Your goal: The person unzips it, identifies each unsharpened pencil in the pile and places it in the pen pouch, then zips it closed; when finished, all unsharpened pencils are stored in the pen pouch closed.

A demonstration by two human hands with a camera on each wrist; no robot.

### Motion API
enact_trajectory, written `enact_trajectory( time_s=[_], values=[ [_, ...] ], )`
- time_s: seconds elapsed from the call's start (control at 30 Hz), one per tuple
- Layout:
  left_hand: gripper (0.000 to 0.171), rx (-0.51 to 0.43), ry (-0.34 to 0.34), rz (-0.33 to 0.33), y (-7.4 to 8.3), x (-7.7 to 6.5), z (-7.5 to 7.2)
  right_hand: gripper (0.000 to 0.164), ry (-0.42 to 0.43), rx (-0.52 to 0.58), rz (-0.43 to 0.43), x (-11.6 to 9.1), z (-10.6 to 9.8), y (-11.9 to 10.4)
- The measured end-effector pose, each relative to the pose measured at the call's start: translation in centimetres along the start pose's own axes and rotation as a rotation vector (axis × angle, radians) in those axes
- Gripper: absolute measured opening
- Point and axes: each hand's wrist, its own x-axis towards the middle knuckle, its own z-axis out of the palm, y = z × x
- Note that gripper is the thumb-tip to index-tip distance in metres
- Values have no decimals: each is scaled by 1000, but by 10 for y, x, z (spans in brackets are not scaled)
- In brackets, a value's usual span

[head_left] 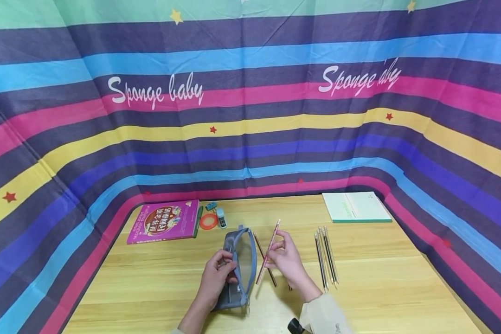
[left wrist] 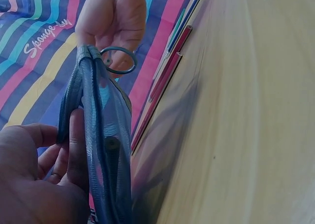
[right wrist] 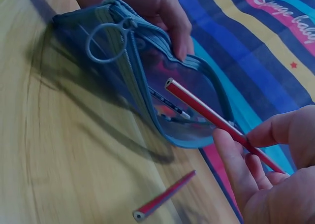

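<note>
A blue-grey see-through pencil case (head_left: pixel 228 302) stands with its zipped mouth open toward the right. My left hand (head_left: pixel 215 276) grips its left edge between thumb and fingers. Between thumb and fingers, my right hand (head_left: pixel 290 262) pinches a red pencil (right wrist: pixel 197 106), tilted in front of the case's mouth. Inside the case, a dark pencil (right wrist: pixel 167 103) shows in the right wrist view. Another red pencil (right wrist: pixel 165 197) lies on the table beside the case. Under my right hand a further pencil end (head_left: pixel 290 287) peeks out, mostly hidden.
Several dark pencils (head_left: pixel 326 260) lie right of my right hand. Back left are a purple book (head_left: pixel 175 220), a green pen (head_left: pixel 198 221), orange tape (head_left: pixel 208 221), a small bottle (head_left: pixel 221 218) and a teal item (head_left: pixel 211 205). A notebook (head_left: pixel 355 206) lies back right. A black object (head_left: pixel 295 326) sits by the right sleeve.
</note>
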Motion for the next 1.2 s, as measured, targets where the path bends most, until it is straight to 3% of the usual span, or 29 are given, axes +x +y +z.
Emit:
enact_trajectory(
  time_s=[0.5, 1.2],
  values=[
    [23, -7, -13, 8, -2, 0, 3, 63, -12, -47, -51, -5, 21, 2],
    [21, 12, -43, 9, -2, -3, 3, 60, 22, -107, -84, -1, 21, 5]
  ],
)
